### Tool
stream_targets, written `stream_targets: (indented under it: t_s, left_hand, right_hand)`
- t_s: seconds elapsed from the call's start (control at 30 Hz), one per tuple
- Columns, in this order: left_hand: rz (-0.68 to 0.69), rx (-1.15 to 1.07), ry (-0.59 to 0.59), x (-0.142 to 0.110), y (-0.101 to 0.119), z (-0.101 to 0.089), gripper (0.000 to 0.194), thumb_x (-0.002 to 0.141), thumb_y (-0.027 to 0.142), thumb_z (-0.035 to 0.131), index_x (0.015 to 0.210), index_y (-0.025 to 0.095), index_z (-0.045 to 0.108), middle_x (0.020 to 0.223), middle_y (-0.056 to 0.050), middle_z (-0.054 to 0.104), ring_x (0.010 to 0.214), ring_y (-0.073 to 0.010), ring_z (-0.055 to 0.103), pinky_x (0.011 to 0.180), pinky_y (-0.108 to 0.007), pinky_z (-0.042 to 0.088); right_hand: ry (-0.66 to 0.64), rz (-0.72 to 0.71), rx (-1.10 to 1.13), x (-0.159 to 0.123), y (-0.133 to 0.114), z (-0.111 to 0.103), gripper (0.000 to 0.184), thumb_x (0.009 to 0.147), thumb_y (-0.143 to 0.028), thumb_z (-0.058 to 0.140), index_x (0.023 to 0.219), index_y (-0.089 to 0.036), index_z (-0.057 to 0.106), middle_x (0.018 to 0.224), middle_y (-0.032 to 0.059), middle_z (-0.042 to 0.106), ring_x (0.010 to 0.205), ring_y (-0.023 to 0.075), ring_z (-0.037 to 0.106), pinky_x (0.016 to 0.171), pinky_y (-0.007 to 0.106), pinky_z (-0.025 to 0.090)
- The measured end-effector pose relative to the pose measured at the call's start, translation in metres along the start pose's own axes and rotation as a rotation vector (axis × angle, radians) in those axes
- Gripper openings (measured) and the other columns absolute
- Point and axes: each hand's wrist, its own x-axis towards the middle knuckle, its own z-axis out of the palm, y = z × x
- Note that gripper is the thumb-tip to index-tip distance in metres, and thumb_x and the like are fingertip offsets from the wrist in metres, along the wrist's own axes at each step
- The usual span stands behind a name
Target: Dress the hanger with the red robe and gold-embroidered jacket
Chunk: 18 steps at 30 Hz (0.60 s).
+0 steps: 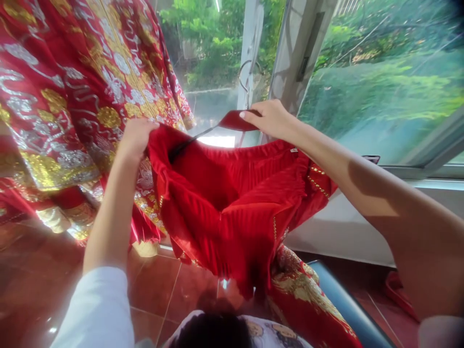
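A red gathered garment [250, 222] with an elastic edge, a short zip and rows of gold beads hangs spread between my hands. My left hand [136, 137] is closed around the upper left edge of its opening. With my right hand [273, 118] I grip the dark red clothes hanger [235, 121] near its middle, just below the metal hook. The hanger's thin left arm slants down into the left side of the opening. Its right arm is hidden behind my hand and the cloth.
At left hangs a red jacket [90, 87] with gold and silver embroidery. Large windows [380, 92] stand ahead and to the right. Gold-patterned red fabric [300, 285] lies over a dark bench [351, 299] at lower right. The floor [155, 290] has reddish tiles.
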Motion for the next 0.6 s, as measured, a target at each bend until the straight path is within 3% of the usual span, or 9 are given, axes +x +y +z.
stream_targets:
  t_s: [0.1, 0.2, 0.27, 0.33, 0.4, 0.43, 0.47, 0.6]
  left_hand:
    - [0.128, 0.119, 0.056, 0.005, 0.039, 0.001, 0.026, 0.074, 0.014, 0.061, 0.054, 0.019, 0.045, 0.052, 0.005, 0.036, 0.053, -0.0086, 0.034, 0.054, -0.026, 0.033]
    - [0.236, 0.286, 0.01, -0.026, 0.056, 0.017, 0.022, 0.079, 0.018, 0.058, 0.06, 0.02, 0.047, 0.052, 0.005, 0.035, 0.053, -0.0097, 0.033, 0.055, -0.027, 0.035]
    - [0.284, 0.381, -0.101, -0.06, 0.053, 0.035, 0.014, 0.083, 0.021, 0.054, 0.069, 0.019, 0.054, 0.054, 0.003, 0.045, 0.055, -0.0121, 0.042, 0.057, -0.029, 0.039]
    - [0.351, 0.527, -0.299, -0.092, 0.042, 0.052, 0.014, 0.086, 0.027, 0.05, 0.08, 0.018, 0.059, 0.061, -0.001, 0.056, 0.058, -0.0151, 0.051, 0.059, -0.031, 0.042]
    - [0.389, 0.656, -0.55, -0.11, 0.03, 0.06, 0.024, 0.089, 0.034, 0.047, 0.08, 0.018, 0.062, 0.064, -0.003, 0.062, 0.059, -0.0172, 0.055, 0.059, -0.032, 0.043]
    - [0.409, 0.695, -0.602, -0.112, 0.026, 0.061, 0.028, 0.09, 0.037, 0.046, 0.079, 0.018, 0.063, 0.066, -0.004, 0.064, 0.061, -0.0179, 0.057, 0.06, -0.032, 0.043]
    - [0.435, 0.721, -0.578, -0.109, 0.023, 0.06, 0.03, 0.091, 0.038, 0.044, 0.079, 0.018, 0.064, 0.069, -0.005, 0.066, 0.063, -0.0186, 0.059, 0.063, -0.032, 0.044]
    - [0.624, 0.757, -0.194, -0.079, 0.033, 0.061, 0.029, 0.093, 0.03, 0.039, 0.099, 0.021, 0.067, 0.1, -0.008, 0.07, 0.098, -0.0241, 0.061, 0.086, -0.038, 0.045]
  right_hand:
    - [0.0, 0.015, -0.038, -0.002, -0.002, 0.001, 0.038, 0.091, -0.049, 0.049, 0.064, -0.022, 0.048, 0.058, 0.003, 0.047, 0.07, 0.0202, 0.051, 0.073, 0.035, 0.042]
    - [0.028, 0.028, -0.045, -0.003, -0.004, 0.004, 0.036, 0.092, -0.05, 0.048, 0.069, -0.022, 0.052, 0.061, 0.0032, 0.048, 0.071, 0.0207, 0.051, 0.075, 0.037, 0.044]
    - [0.044, 0.03, -0.037, -0.003, -0.003, 0.005, 0.035, 0.092, -0.051, 0.047, 0.073, -0.022, 0.056, 0.062, 0.003, 0.048, 0.071, 0.0205, 0.05, 0.075, 0.038, 0.045]
    - [0.051, 0.045, -0.028, -0.003, -0.002, 0.006, 0.035, 0.091, -0.052, 0.049, 0.078, -0.021, 0.058, 0.062, 0.0029, 0.048, 0.07, 0.0202, 0.049, 0.074, 0.038, 0.046]
    - [0.058, 0.055, -0.023, -0.003, -0.001, 0.007, 0.034, 0.091, -0.051, 0.05, 0.081, -0.02, 0.06, 0.062, 0.0032, 0.048, 0.069, 0.0199, 0.049, 0.073, 0.039, 0.046]
    - [0.057, 0.056, -0.022, -0.003, -0.001, 0.008, 0.033, 0.09, -0.051, 0.051, 0.082, -0.019, 0.06, 0.063, 0.0035, 0.049, 0.068, 0.0198, 0.049, 0.072, 0.039, 0.047]
    - [0.057, 0.056, -0.025, -0.003, -0.001, 0.008, 0.033, 0.09, -0.05, 0.052, 0.082, -0.019, 0.06, 0.064, 0.0039, 0.05, 0.069, 0.0199, 0.05, 0.072, 0.038, 0.047]
    - [0.055, 0.079, -0.029, -0.006, -0.004, 0.005, 0.027, 0.089, -0.044, 0.056, 0.081, -0.018, 0.061, 0.072, 0.0066, 0.055, 0.074, 0.0211, 0.055, 0.074, 0.038, 0.047]
